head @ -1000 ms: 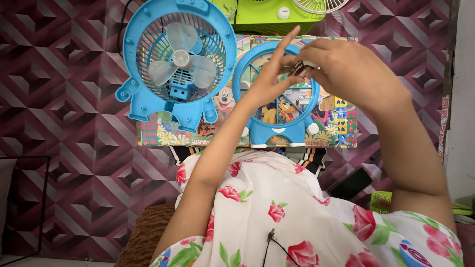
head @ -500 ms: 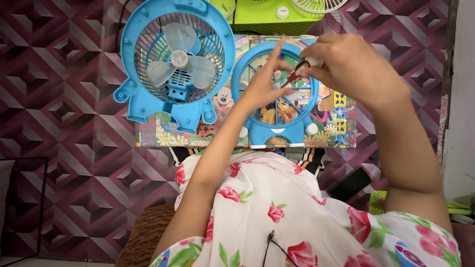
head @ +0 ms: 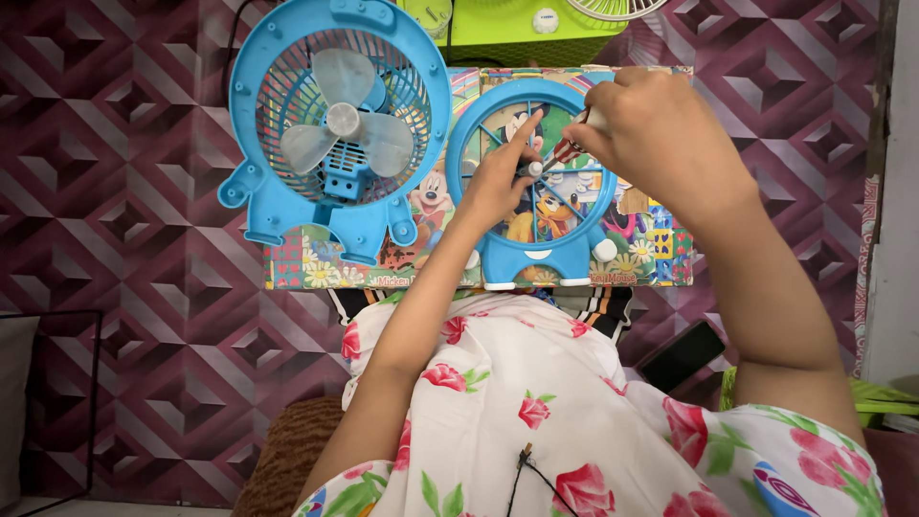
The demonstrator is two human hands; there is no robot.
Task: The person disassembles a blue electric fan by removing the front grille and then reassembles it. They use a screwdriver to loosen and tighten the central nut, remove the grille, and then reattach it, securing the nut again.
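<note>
Left hand (head: 493,187) | fingers pinching small white part (head: 534,168) at hub of blue fan grille (head: 532,191) on cartoon box (head: 641,239) | right hand (head: 661,134) closed around red-handled screwdriver (head: 567,150), tip at hub | fan body (head: 335,124) at box's left edge

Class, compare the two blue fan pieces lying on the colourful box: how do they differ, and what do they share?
The left fan body holds grey blades and a motor; the right fan frame is an open ring with thin spokes. No hand touches the fan body, while the left hand and right hand work at the fan frame. Both are blue and round.
</note>
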